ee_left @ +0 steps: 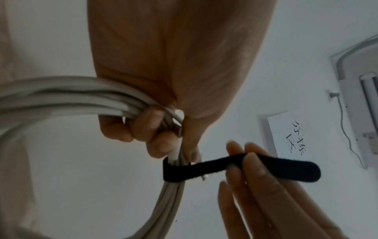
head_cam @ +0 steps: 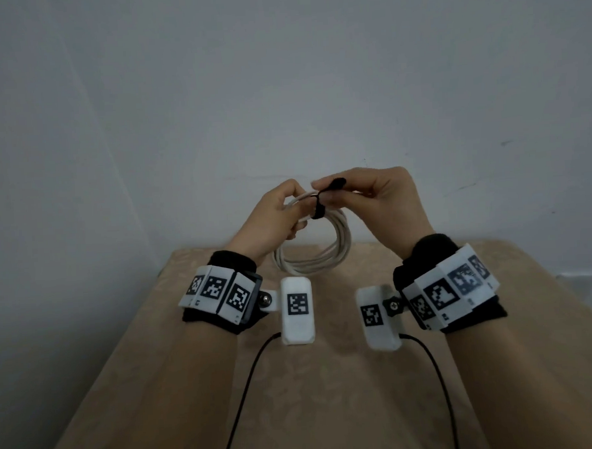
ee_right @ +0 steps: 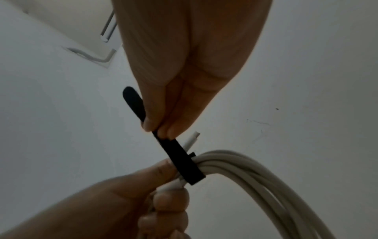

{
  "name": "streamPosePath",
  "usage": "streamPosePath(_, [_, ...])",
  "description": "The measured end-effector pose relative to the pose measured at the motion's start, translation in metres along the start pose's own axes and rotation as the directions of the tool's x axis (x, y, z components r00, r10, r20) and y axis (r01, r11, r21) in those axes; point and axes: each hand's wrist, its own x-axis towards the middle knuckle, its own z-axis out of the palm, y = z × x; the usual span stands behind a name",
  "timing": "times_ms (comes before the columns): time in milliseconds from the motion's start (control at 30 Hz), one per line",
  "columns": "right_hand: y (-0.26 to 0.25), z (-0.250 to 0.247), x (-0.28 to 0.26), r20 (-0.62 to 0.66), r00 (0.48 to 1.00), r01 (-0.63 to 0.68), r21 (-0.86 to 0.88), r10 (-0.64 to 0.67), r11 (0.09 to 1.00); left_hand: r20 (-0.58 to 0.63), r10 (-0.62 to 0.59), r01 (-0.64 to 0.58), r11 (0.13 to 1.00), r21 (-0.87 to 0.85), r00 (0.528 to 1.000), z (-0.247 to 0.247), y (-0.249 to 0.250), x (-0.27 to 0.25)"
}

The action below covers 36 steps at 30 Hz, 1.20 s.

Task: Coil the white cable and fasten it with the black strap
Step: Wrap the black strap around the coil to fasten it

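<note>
Coiled white cable [head_cam: 311,247] held up over a tan surface [head_cam: 331,394], before a plain pale wall [head_cam: 279,70].

The left hand [head_cam: 273,215] has its grip closed round the bunched turns at the top of the coil, which hangs clear above the patterned cloth of the surface. The right hand [head_cam: 372,199] pinches the free end of the black strap [ee_left: 241,168], which loops round the turns just beside the left fingers [ee_left: 155,129]. In the left wrist view a sheet with handwriting [ee_left: 290,134] hangs on the wall, with a thin grey cord [ee_left: 345,134] beside it.
</note>
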Motion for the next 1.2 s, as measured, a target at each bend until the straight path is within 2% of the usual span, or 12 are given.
streamPosePath(100, [0.005, 0.001, 0.0, -0.071, 0.982, 0.159, -0.192, -0.176, 0.968, 0.106, -0.018, 0.014, 0.999, 0.04, 0.994, 0.003, 0.002, 0.0])
streamPosePath(167, [0.009, 0.001, -0.001, -0.085, 0.976, 0.177, -0.213, -0.198, 0.961, 0.151, -0.023, 0.012, 0.997, 0.076, 0.988, 0.007, 0.004, -0.001])
streamPosePath(433, [0.021, 0.006, 0.0, -0.092, 0.949, 0.25, -0.362, -0.301, 0.898, 0.132, -0.064, 0.054, 0.996, 0.073, 0.989, 0.008, 0.0, 0.0])
streamPosePath(500, [0.022, 0.005, -0.001, -0.138, 0.958, 0.2, -0.301, -0.25, 0.933, 0.148, -0.074, 0.074, 0.997, 0.004, 0.986, 0.007, 0.0, -0.001])
streamPosePath(567, [0.02, 0.004, -0.002, -0.187, 0.97, 0.123, -0.167, -0.153, 0.978, 0.157, -0.071, 0.084, 0.993, -0.077, 0.985, 0.004, 0.0, -0.002])
streamPosePath(633, [0.016, 0.004, -0.002, -0.188, 0.978, 0.075, -0.067, -0.087, 0.995, 0.152, -0.071, 0.088, 0.991, -0.104, 0.986, 0.002, 0.002, -0.002])
streamPosePath(767, [0.01, 0.006, -0.003, -0.095, 0.993, 0.072, -0.055, -0.077, 0.996, 0.15, -0.082, 0.092, 0.994, -0.06, 0.985, 0.003, 0.002, -0.004])
streamPosePath(833, [0.009, 0.006, -0.003, -0.072, 0.997, 0.029, -0.018, -0.031, 0.999, 0.159, -0.091, 0.104, 0.992, -0.076, 0.983, 0.002, 0.0, -0.004])
streamPosePath(1033, [0.013, 0.005, -0.001, -0.204, 0.972, -0.085, 0.153, 0.116, 0.985, 0.213, -0.064, 0.097, 0.984, -0.147, 0.975, 0.0, 0.005, -0.004])
streamPosePath(1100, [0.015, 0.007, -0.001, -0.224, 0.965, -0.096, 0.187, 0.138, 0.978, 0.172, -0.061, 0.089, 0.983, -0.158, 0.983, 0.002, 0.005, -0.003])
streamPosePath(1200, [0.021, 0.006, -0.001, -0.273, 0.953, -0.095, 0.136, 0.129, 0.986, 0.06, -0.074, 0.085, 0.973, -0.216, 0.995, 0.004, 0.003, -0.002])
